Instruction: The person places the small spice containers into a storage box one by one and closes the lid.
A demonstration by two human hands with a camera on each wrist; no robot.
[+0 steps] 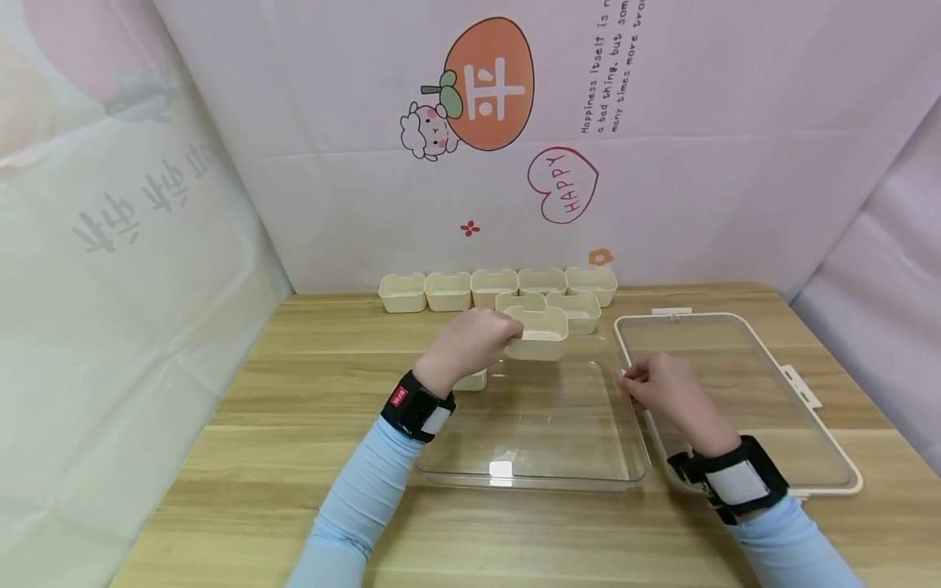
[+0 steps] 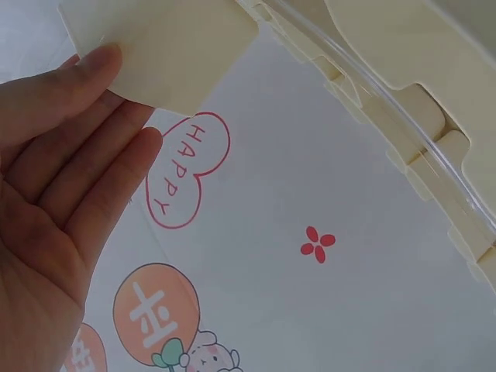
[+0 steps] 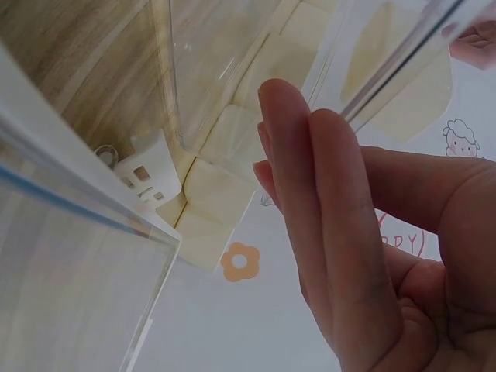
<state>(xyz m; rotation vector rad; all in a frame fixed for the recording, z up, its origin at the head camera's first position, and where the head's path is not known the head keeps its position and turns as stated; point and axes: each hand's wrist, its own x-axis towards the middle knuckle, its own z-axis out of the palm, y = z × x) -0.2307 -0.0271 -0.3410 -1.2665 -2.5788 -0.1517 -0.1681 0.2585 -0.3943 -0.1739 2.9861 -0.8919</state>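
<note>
Head view shows our left hand (image 1: 470, 343) at the middle of the frame, fingers curled over the near rim of a cream cup (image 1: 540, 333), holding it above the far edge of the clear tray (image 1: 537, 457). Our right hand (image 1: 665, 390), right of centre, pinches the tray's right rim with fingers pressed together. A clear lid (image 1: 809, 392) lies just right of the tray on the wooden table (image 1: 257, 457). More cream cups (image 1: 448, 291) line the backdrop (image 1: 331, 163) at the upper middle.
</note>
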